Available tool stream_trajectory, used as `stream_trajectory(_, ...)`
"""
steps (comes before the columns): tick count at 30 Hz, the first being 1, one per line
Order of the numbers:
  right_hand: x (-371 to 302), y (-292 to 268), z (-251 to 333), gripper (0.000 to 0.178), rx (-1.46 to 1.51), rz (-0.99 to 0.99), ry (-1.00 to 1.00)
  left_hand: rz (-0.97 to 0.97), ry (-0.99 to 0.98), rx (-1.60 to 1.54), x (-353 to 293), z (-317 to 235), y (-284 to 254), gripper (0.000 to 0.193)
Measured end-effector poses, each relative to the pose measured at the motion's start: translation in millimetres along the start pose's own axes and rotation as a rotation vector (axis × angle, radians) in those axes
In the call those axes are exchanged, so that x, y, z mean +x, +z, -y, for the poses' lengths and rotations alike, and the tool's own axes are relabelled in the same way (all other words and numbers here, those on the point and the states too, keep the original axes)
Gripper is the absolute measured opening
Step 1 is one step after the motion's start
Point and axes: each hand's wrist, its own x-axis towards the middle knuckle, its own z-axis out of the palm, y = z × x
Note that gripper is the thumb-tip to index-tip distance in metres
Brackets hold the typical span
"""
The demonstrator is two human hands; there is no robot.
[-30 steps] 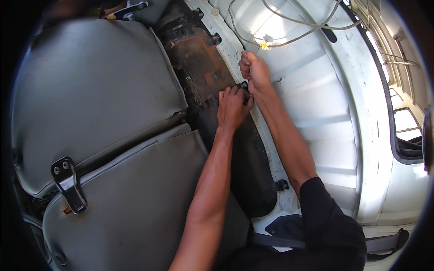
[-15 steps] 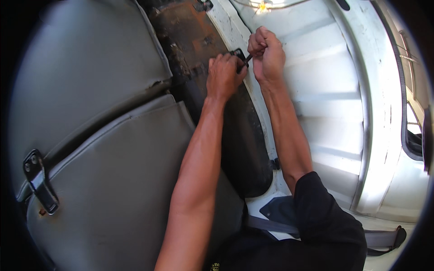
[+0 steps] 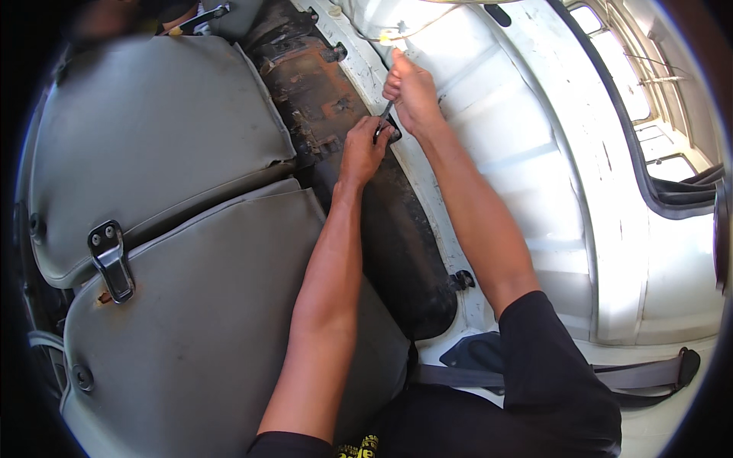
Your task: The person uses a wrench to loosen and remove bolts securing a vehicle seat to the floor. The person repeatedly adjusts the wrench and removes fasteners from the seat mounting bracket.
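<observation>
Tool [image 3: 388,110] now steeper in right hand [image 3: 411,89]

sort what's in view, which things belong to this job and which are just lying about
Apparently in use: thin tool in the right hand, black fitting by the left hand, rust-stained panel.
Apparently just nearby: grey padded seats, black bracket, grey seat belt.

Two grey padded seats [image 3: 164,137] line the left edge of a dark, rust-stained panel [image 3: 405,252]. White ribbed metal bodywork [image 3: 511,175] stretches beyond the panel's right edge, glaring with daylight near its upper end, and a black-edged window [image 3: 660,130] stands farther right
</observation>
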Motion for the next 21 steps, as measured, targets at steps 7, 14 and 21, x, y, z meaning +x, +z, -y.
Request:
stream_trajectory(7, -57.2, -41.8, -30.6, 0.035, -0.896, -0.019, -0.356, 0.038, 0.122, -0.183, -5.5, 1.9, 2.4, 0.026)
stream_trajectory(14, -103.2, -87.9, -7.1, 0.027, -1.61, -0.004, -0.588, -0.084, 0.002, 0.067, 6.2, 1.7, -15.5, 0.023)
stream_trajectory(21, -112.0, -101.1, -39.5, 0.022, -1.685, -0.003, -0.602, -0.088, -0.025, 0.386, 5.0, -5.3, 4.0, 0.022)
